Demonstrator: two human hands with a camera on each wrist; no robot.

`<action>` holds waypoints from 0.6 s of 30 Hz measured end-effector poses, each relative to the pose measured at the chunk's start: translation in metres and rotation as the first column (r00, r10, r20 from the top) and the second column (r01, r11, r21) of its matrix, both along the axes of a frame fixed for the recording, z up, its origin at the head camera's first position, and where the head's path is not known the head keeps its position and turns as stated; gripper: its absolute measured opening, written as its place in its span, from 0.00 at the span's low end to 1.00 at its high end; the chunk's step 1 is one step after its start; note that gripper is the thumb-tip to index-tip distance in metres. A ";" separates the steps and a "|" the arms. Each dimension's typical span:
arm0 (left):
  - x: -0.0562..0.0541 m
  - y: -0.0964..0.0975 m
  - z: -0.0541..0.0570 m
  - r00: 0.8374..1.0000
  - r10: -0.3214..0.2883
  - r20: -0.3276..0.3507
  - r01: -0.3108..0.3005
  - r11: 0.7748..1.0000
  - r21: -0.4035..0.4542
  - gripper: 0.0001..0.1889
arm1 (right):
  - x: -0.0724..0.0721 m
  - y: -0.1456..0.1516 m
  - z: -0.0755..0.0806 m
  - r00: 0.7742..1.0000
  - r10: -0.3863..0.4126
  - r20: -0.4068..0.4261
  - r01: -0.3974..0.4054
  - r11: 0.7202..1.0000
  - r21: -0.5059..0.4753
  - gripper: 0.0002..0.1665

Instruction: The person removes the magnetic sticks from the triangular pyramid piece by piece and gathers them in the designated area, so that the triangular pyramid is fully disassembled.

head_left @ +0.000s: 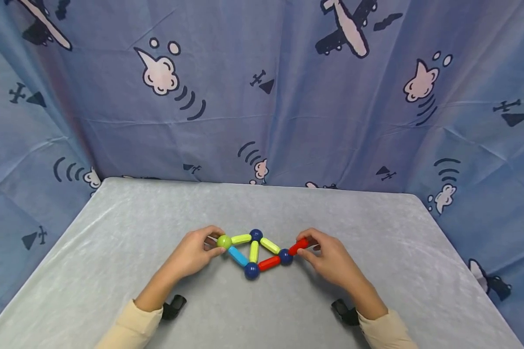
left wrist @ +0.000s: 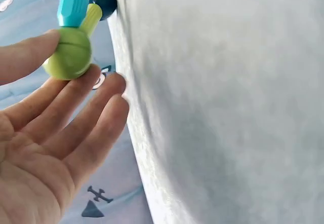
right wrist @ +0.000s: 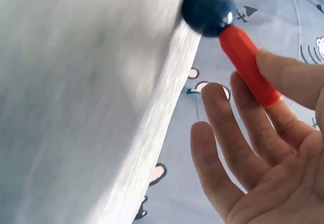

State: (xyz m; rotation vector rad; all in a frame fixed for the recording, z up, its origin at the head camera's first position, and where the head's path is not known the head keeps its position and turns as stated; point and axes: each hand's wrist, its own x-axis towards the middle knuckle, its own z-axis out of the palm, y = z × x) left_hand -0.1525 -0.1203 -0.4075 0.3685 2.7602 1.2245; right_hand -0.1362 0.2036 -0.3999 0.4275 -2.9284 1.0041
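Note:
A flat figure of magnetic rods and balls lies between the two hands in the head view. My left hand (head_left: 196, 252) pinches its green ball (head_left: 224, 242) between thumb and fingers. From that ball run a blue rod (head_left: 237, 256) and a yellow-green rod (head_left: 241, 239), ending at two dark blue balls, one at the front (head_left: 252, 270) and one at the back (head_left: 256, 235). Two more yellow-green rods and a red rod (head_left: 269, 263) form a triangle with a third dark blue ball (head_left: 286, 257). My right hand (head_left: 327, 254) pinches another red rod (right wrist: 248, 64), whose end meets this third ball.
A pale grey cloth covers the table (head_left: 244, 320). Behind and beside it hangs a blue curtain (head_left: 227, 97) printed with planes and clouds. Dark wrist-camera mounts, one on the left (head_left: 173, 307) and one on the right (head_left: 345, 311), stick out at the wrists.

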 end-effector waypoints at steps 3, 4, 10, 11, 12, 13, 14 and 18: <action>-0.001 -0.002 -0.002 1.000 -0.010 0.019 0.011 0.999 -0.038 0.15 | -0.001 0.008 -0.001 1.000 0.003 0.019 -0.004 1.000 0.028 0.14; -0.002 -0.003 -0.003 1.000 -0.015 0.020 0.016 0.999 -0.049 0.15 | -0.001 0.010 -0.002 1.000 0.002 0.025 -0.003 0.999 0.040 0.13; -0.003 -0.005 -0.006 0.999 -0.046 -0.005 0.045 0.994 -0.102 0.14 | -0.004 0.022 -0.005 0.998 0.060 0.013 -0.061 0.987 0.151 0.12; -0.004 -0.005 -0.007 0.999 -0.050 -0.010 0.048 0.992 -0.116 0.14 | -0.005 0.023 -0.005 0.997 0.078 0.007 -0.078 0.982 0.169 0.11; -0.004 -0.005 -0.007 0.998 -0.054 -0.014 0.051 0.990 -0.128 0.14 | -0.006 0.025 -0.005 0.995 0.096 0.002 -0.095 0.978 0.184 0.11; -0.004 -0.005 -0.007 0.998 -0.057 -0.017 0.054 0.988 -0.142 0.14 | -0.007 0.026 -0.005 0.994 0.112 -0.001 -0.109 0.974 0.197 0.11; -0.005 -0.004 -0.007 0.998 -0.059 -0.021 0.055 0.986 -0.156 0.14 | -0.008 0.026 -0.006 0.993 0.121 0.003 -0.119 0.971 0.208 0.11; -0.006 -0.002 -0.008 0.998 -0.066 -0.022 0.060 0.981 -0.186 0.15 | -0.011 0.030 -0.006 0.987 0.161 0.007 -0.158 0.954 0.256 0.11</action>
